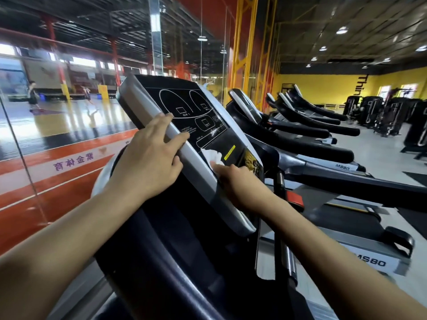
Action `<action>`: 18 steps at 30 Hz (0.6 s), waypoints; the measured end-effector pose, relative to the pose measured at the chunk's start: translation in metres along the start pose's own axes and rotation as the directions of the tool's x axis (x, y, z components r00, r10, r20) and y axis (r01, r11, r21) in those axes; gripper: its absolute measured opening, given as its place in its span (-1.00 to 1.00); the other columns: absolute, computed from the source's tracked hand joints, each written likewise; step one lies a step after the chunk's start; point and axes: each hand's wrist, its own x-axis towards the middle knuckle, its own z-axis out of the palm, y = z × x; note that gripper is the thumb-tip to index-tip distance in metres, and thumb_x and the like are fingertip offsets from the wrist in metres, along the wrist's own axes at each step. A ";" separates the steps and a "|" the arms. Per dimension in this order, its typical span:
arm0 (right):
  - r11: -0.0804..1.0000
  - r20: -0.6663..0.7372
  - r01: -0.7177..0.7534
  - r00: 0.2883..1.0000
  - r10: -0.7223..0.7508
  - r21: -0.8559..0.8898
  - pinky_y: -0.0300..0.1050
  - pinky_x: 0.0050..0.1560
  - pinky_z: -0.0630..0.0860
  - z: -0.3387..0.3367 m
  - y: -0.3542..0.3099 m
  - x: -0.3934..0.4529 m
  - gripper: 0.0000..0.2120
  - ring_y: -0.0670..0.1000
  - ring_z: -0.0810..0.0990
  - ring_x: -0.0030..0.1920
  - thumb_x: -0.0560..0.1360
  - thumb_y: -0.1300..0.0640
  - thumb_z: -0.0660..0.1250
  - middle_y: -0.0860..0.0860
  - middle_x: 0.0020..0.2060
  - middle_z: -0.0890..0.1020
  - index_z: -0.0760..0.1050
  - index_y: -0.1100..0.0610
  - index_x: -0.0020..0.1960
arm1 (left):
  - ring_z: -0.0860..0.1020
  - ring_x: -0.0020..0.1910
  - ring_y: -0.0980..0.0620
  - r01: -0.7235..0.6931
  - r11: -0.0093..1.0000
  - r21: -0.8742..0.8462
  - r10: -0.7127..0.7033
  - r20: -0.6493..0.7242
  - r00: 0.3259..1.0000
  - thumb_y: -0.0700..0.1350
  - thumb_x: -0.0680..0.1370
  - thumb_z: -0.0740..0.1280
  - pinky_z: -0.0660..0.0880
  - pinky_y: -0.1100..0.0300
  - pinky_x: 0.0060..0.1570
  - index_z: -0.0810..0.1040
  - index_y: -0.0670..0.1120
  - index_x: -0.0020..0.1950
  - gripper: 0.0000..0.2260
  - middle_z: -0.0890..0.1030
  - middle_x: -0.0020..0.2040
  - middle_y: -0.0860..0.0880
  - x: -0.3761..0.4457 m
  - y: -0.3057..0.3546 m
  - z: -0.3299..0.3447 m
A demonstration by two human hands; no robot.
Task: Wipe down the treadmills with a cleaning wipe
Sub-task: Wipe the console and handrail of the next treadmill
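The nearest treadmill's black console panel with a silver frame tilts across the middle of the head view. My left hand rests on the console's left silver edge, fingers spread and straight over the rim onto the black face. My right hand presses a white cleaning wipe against the lower part of the panel, beside a yellow label. The wipe shows crumpled above my fingers; part of it is hidden under the hand.
A row of several more treadmills runs off to the right, their black handrails side by side. A glass wall stands just left of the console. Weight machines stand by the far yellow wall. People move beyond the glass.
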 end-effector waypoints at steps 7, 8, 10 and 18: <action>0.979 0.131 -0.188 0.972 0.196 -0.072 -0.03 -0.06 0.44 0.002 0.037 0.060 -0.74 0.29 0.56 0.13 0.54 0.36 0.12 0.18 -0.06 0.56 0.44 0.23 0.18 | 0.35 0.49 -0.31 -0.017 1.000 0.006 0.017 -0.001 1.000 -0.21 0.52 0.35 0.45 -0.28 0.30 0.56 -0.06 0.41 -0.56 0.43 0.47 -0.26 -0.003 0.003 -0.005; 0.973 0.159 -0.213 0.961 0.224 -0.087 -0.04 -0.08 0.43 0.000 0.041 0.071 -0.74 0.28 0.56 0.15 0.55 0.34 0.16 0.22 0.05 0.57 0.44 0.26 0.21 | 0.34 0.50 -0.30 -0.008 1.000 0.017 0.008 -0.001 1.000 -0.20 0.53 0.32 0.46 -0.28 0.31 0.55 -0.05 0.43 -0.55 0.41 0.49 -0.24 -0.004 0.005 -0.007; 0.965 0.184 -0.230 0.950 0.251 -0.128 0.00 0.07 0.49 -0.004 0.053 0.088 -0.63 0.26 0.56 0.24 0.55 0.30 0.22 0.24 0.24 0.54 0.38 0.29 0.36 | 0.30 0.53 -0.27 0.047 0.999 0.023 -0.047 0.014 0.999 -0.16 0.55 0.28 0.41 -0.28 0.37 0.49 -0.03 0.48 -0.53 0.35 0.55 -0.21 -0.005 0.013 -0.009; 0.947 0.115 -0.196 0.966 0.231 -0.255 0.43 0.49 -0.05 0.003 0.125 0.137 -0.55 0.14 0.49 0.36 0.54 0.25 0.21 0.09 0.30 0.56 0.37 0.14 0.43 | 0.13 0.62 -0.20 0.291 0.949 0.118 -0.305 0.123 0.944 -0.02 0.60 0.31 0.24 -0.15 0.52 0.08 0.01 0.68 -0.30 -0.01 0.69 -0.09 -0.020 0.063 0.002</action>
